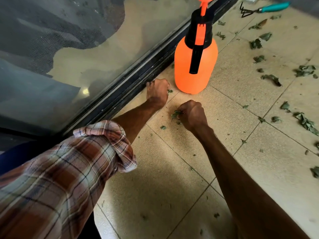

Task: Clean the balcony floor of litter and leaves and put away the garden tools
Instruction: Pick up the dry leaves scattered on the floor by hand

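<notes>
Dry green leaves [304, 121] lie scattered over the beige tiled floor [155, 178], mostly to the right. My left hand [158, 91] is closed in a fist beside the door track, with a bit of leaf [170, 91] showing at its fingers. My right hand [193, 115] is curled around a small bunch of leaves [176, 113] just above the tiles. An orange pressure sprayer [196, 64] with a black top stands upright just beyond both hands. A small hand rake with a teal handle [274, 6] lies at the far top right.
A sliding glass door with a dark track [131, 80] runs diagonally along the left. Small leaf crumbs [163, 127] dot the tiles near my arms. My plaid sleeve fills the lower left.
</notes>
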